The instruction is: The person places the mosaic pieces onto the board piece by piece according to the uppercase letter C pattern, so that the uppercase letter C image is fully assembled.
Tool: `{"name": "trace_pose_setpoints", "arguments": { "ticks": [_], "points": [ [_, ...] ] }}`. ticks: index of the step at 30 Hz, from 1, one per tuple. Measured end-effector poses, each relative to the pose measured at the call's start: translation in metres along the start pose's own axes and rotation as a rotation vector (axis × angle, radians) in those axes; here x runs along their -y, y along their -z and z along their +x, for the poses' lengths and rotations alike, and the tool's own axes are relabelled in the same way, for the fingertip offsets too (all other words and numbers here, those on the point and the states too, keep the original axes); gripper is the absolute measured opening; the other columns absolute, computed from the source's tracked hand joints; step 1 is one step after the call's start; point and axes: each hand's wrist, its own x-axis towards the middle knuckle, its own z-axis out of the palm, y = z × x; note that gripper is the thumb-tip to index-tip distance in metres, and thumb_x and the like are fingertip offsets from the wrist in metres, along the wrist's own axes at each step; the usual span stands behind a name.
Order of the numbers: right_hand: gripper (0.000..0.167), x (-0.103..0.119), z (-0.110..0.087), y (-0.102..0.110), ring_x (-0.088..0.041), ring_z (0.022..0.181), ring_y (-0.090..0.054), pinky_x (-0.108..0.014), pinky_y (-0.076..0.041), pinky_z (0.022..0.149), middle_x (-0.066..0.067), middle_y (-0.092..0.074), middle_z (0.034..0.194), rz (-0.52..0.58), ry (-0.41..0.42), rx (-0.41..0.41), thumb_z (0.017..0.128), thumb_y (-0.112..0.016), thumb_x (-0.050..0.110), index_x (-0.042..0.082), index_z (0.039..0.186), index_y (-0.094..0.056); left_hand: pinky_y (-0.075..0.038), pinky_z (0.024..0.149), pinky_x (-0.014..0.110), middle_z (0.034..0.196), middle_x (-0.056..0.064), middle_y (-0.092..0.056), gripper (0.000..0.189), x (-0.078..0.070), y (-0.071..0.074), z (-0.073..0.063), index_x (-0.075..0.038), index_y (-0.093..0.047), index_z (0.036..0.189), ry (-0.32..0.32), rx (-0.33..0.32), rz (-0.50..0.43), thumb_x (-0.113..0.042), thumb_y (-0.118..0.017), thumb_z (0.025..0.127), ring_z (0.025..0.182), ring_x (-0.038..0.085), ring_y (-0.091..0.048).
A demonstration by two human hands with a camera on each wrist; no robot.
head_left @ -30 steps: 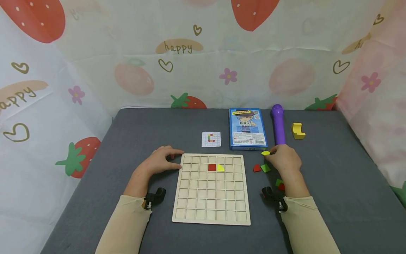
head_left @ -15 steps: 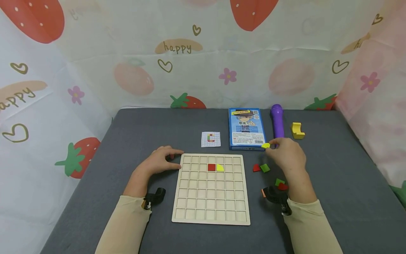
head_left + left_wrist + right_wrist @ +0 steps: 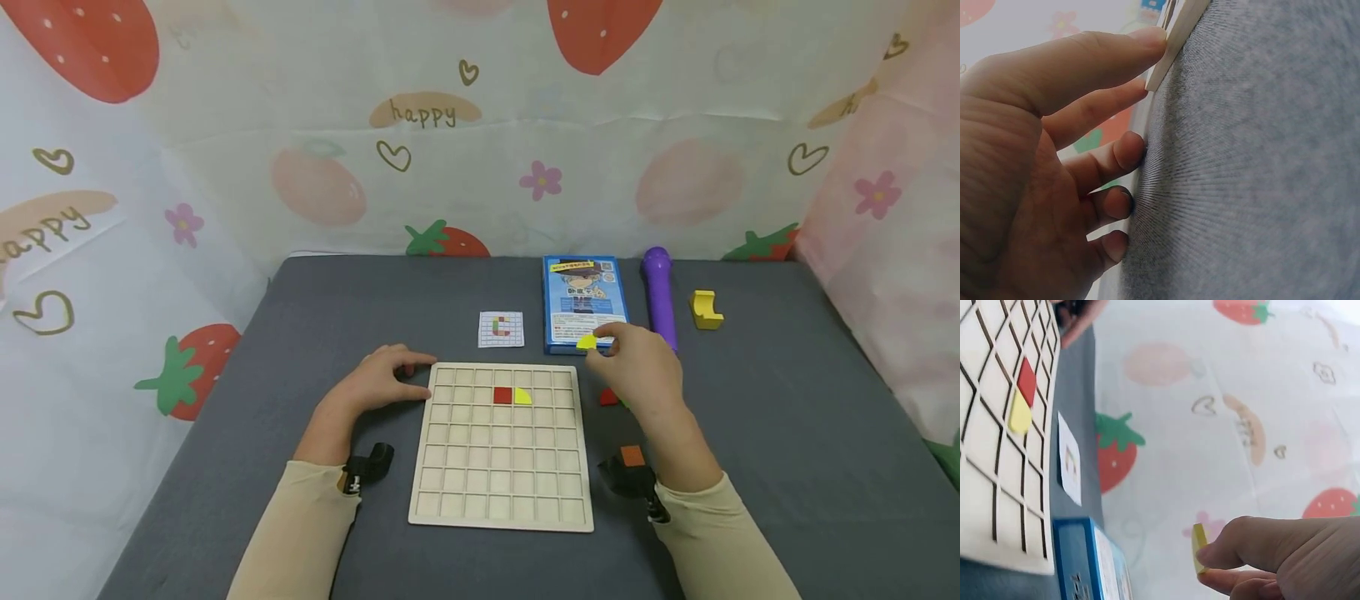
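Observation:
My right hand (image 3: 643,367) pinches a yellow quarter-round tile (image 3: 1199,547) between thumb and fingertips. It is held up off the table, overlapping the front of the blue box (image 3: 581,304) in the head view. A pale wooden grid board (image 3: 498,450) lies in the middle of the table. In its upper rows sit a red square tile (image 3: 502,396) and, directly to its right, a yellow rounded tile (image 3: 522,397). My left hand (image 3: 382,379) rests at the board's upper left corner. There its thumb (image 3: 1141,45) and forefinger touch the edge, while the other fingers are loosely bent.
Beyond the board lies a small pattern card (image 3: 501,329). A purple microphone (image 3: 659,292) and a yellow notched block (image 3: 706,310) stand back right. A loose red tile (image 3: 608,397) lies right of the board, with a green one mostly hidden behind my right hand.
My right hand has lifted the yellow tile from the table near the microphone and carried it left, towards the board. My left hand has stayed at the corner.

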Motion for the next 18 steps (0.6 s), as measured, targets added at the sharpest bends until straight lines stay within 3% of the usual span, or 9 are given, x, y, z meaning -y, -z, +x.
{"name": "trace_pose_setpoints", "arguments": {
  "ticks": [9,18],
  "points": [
    [0.038,0.024,-0.002,-0.026,-0.015,0.048,-0.035,-0.03,-0.024,0.047,0.0,-0.045,0.06,0.057,0.093,0.042,0.088,-0.067,0.016,0.009,0.126,-0.073,-0.033,0.075,0.04,0.089,0.0,-0.052,0.056,0.001,-0.001,0.001,-0.016,-0.069,0.136,0.001,0.004,0.013,-0.035,-0.084,0.085,0.084,0.02,-0.041],
    [0.029,0.039,-0.006,-0.056,-0.012,0.05,-0.031,-0.03,-0.024,0.05,0.002,-0.047,0.063,0.192,0.216,0.079,0.09,-0.071,0.018,0.009,0.118,-0.074,-0.033,0.075,0.04,0.089,0.0,-0.052,0.056,0.002,0.0,0.0,-0.016,-0.07,0.136,0.001,-0.005,0.016,-0.035,-0.084,0.085,0.084,0.019,-0.042]
  ]
}}
